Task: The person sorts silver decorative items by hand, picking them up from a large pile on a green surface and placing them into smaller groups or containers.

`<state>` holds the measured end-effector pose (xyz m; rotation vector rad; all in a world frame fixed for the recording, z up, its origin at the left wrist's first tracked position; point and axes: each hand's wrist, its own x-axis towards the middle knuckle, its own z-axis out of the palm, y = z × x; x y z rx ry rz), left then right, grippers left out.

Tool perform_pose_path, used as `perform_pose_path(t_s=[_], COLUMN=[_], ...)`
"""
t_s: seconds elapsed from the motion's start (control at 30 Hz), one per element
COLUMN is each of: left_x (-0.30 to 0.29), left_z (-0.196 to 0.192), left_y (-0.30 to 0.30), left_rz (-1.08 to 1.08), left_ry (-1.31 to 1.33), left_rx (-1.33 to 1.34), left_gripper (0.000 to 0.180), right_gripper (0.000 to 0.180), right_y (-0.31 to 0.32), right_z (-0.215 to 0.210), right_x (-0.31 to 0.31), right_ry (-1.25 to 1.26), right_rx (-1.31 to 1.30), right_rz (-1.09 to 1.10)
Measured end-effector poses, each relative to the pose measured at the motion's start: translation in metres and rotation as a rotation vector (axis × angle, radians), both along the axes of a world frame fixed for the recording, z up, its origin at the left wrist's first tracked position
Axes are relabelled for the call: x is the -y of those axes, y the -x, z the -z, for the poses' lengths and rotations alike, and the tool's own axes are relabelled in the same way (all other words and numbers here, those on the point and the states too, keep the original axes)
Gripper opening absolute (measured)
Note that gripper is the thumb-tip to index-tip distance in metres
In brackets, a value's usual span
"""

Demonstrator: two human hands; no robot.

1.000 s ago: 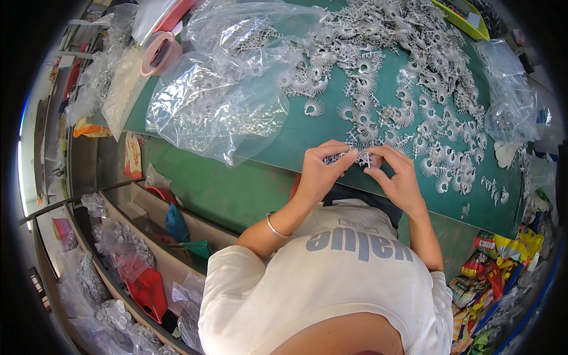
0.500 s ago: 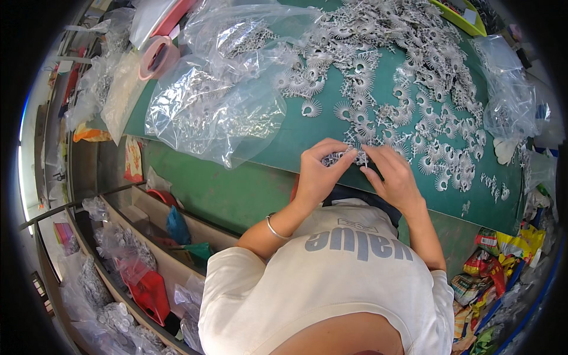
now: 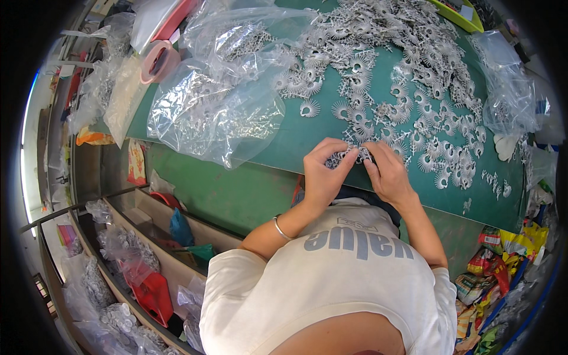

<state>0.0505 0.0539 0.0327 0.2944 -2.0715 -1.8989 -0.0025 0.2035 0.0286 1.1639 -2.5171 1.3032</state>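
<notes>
While gray spiky parts [image 3: 414,44] heap across the green table [image 3: 305,135], a clear plastic bag [image 3: 219,118] covers its left side and a lime tray [image 3: 460,16] sits at its far right corner. Over the table's near edge, the left hand [image 3: 324,168] is curled, pinching a gray clump [image 3: 336,158]; the right hand [image 3: 387,174], nearly closed, meets its right end, grip unclear

Left hand [image 3: 320,170] and right hand [image 3: 389,176] close together, fingers [image 3: 329,145] curled, thumbs [image 3: 345,164] angled inward, forearms [image 3: 297,220] converging
</notes>
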Motion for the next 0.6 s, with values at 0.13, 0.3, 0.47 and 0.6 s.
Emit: perform_pose_path(t_s=[0.13, 0.3, 0.47, 0.6], left_x=[0.0, 0.002, -0.003, -0.001], left_z=[-0.002, -0.005, -0.002, -0.004], left_y=[0.001, 0.0, 0.0, 0.003], left_rz=[0.003, 0.052, 0.035, 0.13], left_ry=[-0.021, 0.011, 0.081, -0.322], left_rx=[0.007, 0.019, -0.045, 0.156], left_gripper=[0.01, 0.01, 0.012, 0.012], right_gripper=[0.028, 0.029, 0.024, 0.021], right_y=[-0.006, 0.002, 0.0, -0.003], right_z=[-0.009, -0.009, -0.01, -0.011], right_x=[0.003, -0.007, -0.009, -0.004], right_ry=[0.154, 0.042, 0.009, 0.132], right_rx=[0.307, 0.274, 0.215, 0.481], right_rz=[0.021, -0.057, -0.027, 0.008])
